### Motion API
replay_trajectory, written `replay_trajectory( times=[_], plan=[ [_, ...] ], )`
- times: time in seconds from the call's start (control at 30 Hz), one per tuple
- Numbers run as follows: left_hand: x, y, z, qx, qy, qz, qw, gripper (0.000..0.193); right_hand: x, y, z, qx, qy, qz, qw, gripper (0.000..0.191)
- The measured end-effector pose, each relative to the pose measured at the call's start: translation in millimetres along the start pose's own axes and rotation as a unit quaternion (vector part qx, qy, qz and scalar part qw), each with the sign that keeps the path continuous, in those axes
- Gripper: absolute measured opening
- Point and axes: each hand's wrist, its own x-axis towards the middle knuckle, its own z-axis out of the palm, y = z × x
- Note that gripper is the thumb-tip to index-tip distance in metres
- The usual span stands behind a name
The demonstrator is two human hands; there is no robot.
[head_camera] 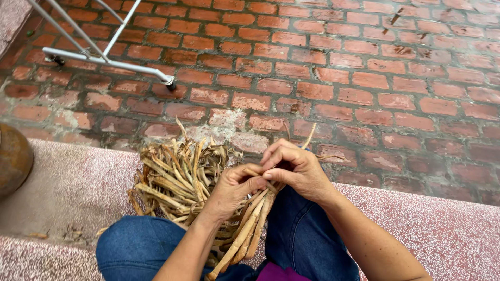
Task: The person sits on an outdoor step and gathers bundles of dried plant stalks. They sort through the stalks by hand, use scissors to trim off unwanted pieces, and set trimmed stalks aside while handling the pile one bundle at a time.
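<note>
dried pods (249,221), a small bunch of them, pinched between both hands over the lap while the fingertips work at one tip.
right hand (297,169) has its fingers curled tight on the top end of a single tan pod, thumb pressing against the forefinger; left hand (234,190) is closed round the rest of the bunch just below, thumb across it, the two hands touching. to do this well, i judge the left grip should stay firm near the working end so the pod does not bend, and the right should pull along the seam rather than sideways. the pods look long, dry, pale brown and slightly curled, stiff and brittle. just beside the left knee lies a heap of split husks (177,179) on the speckled step (442,229), with brick paving (364,78) beyond and a white metal frame (104,54) well apart.
</note>
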Motion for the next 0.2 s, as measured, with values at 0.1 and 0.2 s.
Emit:
replay_trajectory(
  times=[0.1,0.2],
  plan=[
    [1,-2,3,-0.067,-0.006,0.003,0.998,0.016,-4,7,2,0.009,0.024,0.003,1.0,0.012],
    [-3,1,4,-0.105,-0.011,-0.013,0.994,0.016,-8,14,1,-0.037,0.02,-0.028,0.999,0.016]
  ],
)
